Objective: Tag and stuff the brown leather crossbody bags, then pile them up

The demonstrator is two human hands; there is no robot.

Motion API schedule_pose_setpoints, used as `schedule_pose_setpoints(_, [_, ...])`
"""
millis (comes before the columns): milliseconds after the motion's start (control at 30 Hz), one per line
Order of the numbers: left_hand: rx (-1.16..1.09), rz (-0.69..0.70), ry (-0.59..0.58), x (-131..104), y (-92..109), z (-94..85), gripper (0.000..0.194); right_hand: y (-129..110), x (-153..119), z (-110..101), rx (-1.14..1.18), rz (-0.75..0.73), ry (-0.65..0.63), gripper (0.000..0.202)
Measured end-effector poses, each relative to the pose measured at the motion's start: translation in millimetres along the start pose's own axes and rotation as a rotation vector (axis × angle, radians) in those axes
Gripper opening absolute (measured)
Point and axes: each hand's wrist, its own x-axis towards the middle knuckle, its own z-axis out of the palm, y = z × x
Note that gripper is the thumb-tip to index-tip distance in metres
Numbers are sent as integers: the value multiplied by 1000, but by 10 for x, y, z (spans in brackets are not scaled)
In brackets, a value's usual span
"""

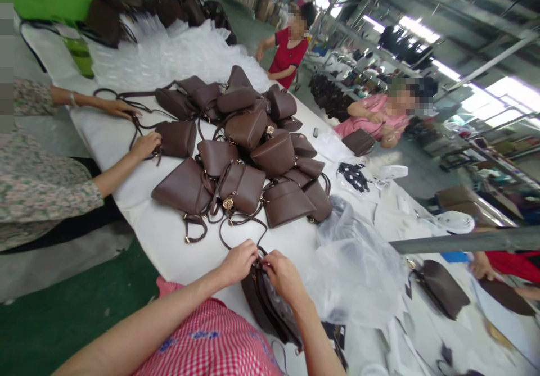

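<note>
On the nearest bag (260, 303), the left hand (239, 260) and right hand (283, 275) nearly meet, curled fingers pinching its far end.

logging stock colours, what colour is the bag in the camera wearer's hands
The bag is dark brown; it shows in the head view.

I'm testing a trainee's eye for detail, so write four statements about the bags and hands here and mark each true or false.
1. The wearer's left hand and right hand are at the same brown bag. True.
2. The piled bags are green. False: they are brown.
3. The floral-sleeved co-worker touches no bag. False: that co-worker's hand is on a bag.
4. Clear plastic lies right of the wearer's hands. True.
</note>
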Motion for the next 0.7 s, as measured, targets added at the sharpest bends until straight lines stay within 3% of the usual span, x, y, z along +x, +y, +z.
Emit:
schedule_pose_setpoints(200, [-67,9,56,40,47,-46,14,13,174,144,83,-21,92,21])
schedule_pose_setpoints(533, [-146,-71,75,108,43,-36,13,65,138,224,185,15,133,22])
schedule_pose_setpoints(700, [-517,-214,32,94,-69,44,15,86,151,236,212,50,141,23])
